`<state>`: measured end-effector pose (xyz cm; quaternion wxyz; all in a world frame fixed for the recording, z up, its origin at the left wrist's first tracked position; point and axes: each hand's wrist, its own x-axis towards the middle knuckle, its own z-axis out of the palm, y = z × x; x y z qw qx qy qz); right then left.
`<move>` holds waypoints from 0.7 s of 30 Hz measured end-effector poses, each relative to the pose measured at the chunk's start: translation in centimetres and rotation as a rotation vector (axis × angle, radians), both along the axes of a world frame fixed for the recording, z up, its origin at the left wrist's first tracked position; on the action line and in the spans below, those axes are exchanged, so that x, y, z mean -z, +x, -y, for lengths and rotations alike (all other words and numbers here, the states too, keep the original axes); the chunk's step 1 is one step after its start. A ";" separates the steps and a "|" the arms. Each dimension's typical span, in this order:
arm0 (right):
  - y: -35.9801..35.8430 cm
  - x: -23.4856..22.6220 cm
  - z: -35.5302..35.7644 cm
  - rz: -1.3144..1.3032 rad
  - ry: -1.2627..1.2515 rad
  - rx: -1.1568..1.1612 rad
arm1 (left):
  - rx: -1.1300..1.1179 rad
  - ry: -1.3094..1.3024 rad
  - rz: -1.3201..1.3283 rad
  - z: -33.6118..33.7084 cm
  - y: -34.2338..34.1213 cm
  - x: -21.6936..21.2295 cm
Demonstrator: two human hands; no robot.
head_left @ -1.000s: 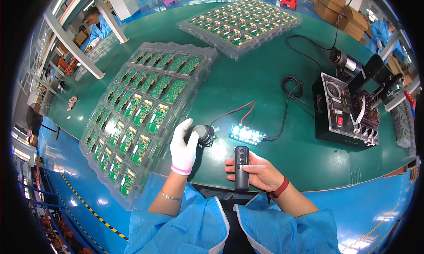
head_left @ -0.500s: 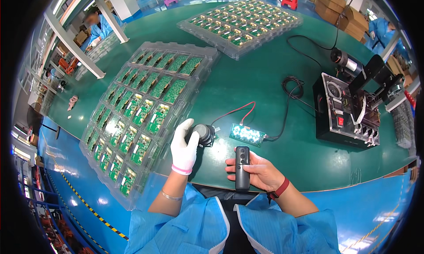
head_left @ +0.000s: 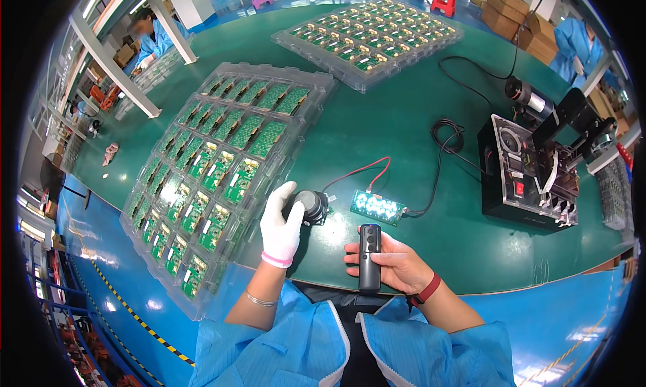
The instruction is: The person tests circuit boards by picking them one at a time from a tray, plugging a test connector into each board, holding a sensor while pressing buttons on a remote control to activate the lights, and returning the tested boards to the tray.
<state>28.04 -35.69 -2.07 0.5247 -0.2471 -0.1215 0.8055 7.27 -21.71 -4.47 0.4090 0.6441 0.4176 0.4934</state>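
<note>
The left hand (head_left: 279, 231) is gripping a round device (head_left: 312, 204); the right hand (head_left: 397, 264) is clasping a black handset (head_left: 369, 260); a lit board (head_left: 378, 206) is lying just beyond it.

We wear a light blue jacket (head_left: 437, 353), finely striped, its open front edged with a white zip (head_left: 346, 336); a black garment (head_left: 356, 353) shows inside it. Beyond the jacket's left sleeve (head_left: 235, 343) sit thin silvery bangles (head_left: 262, 299), then a white glove (head_left: 276, 233) with a pink cuff band (head_left: 276, 260). Beyond its right sleeve (head_left: 464, 346) is a dark red wristband (head_left: 429, 289) with a black clasp (head_left: 416, 299).
</note>
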 end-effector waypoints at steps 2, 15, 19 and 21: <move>0.0 0.0 0.0 0.003 -0.001 0.006 | 0.002 0.000 0.005 0.0 0.0 0.0; 0.5 1.1 0.1 -0.081 0.008 -0.002 | 0.009 -0.005 0.001 0.0 0.0 -0.1; 0.7 0.8 0.4 -0.084 0.039 -0.021 | 0.007 -0.007 -0.005 0.0 0.0 -0.1; 0.7 0.4 0.5 -0.010 0.033 -0.043 | 0.005 0.005 -0.007 0.0 0.0 0.0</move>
